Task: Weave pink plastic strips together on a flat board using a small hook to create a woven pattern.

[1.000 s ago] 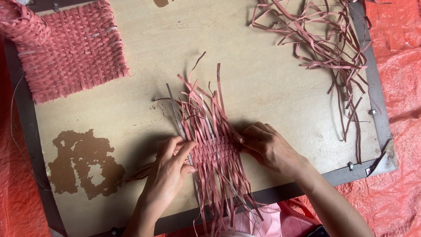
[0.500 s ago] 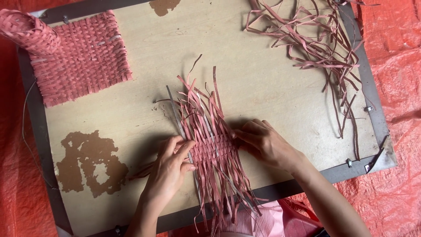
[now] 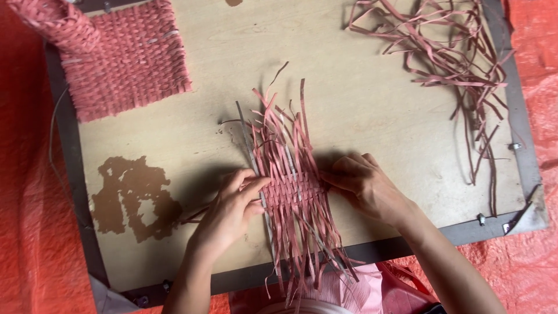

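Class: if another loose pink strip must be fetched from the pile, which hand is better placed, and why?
Probably the right hand: the loose strip pile lies on its side of the board, while the left hand pinches the woven piece farther away.

Soft even daylight, sharp focus

Two bare hands, no gloves. Left hand (image 3: 232, 206) and right hand (image 3: 369, 186) both uncovered, no rings, no watch, no bracelet seen. Forearms bare from wrist to frame edge, no sleeves in view. Fingers (image 3: 247, 183) slim, nails short and plain, unpainted as far as can be told. Pink cloth at near edge, possibly clothing, unclear.
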